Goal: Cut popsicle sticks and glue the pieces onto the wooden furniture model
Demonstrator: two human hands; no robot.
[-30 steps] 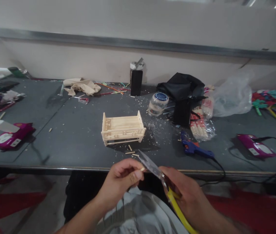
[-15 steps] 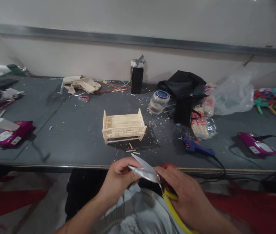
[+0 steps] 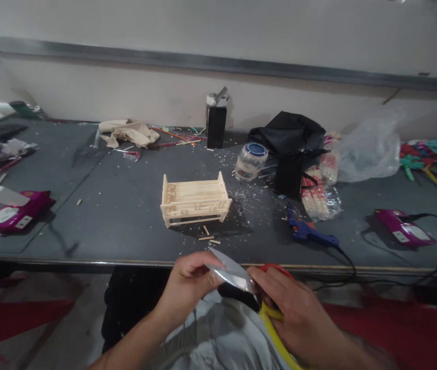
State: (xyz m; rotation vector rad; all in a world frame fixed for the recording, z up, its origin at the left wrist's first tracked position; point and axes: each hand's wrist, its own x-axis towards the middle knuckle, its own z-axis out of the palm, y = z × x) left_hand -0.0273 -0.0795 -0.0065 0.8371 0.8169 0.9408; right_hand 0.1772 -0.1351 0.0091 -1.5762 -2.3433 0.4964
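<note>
Several right-hand fingers [image 3: 271,278] (curled) around scissors [image 3: 237,278]

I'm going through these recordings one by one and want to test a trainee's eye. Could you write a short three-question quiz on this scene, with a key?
1. True or false: the blue glue gun lies to the right of the small wooden model, as the camera sees it.

2. What holds the scissors?
a) the left hand
b) the right hand
c) neither hand

3. Fill in the colour: the clear jar has a ____ lid.

Key: 1 true; 2 b; 3 blue.
</note>
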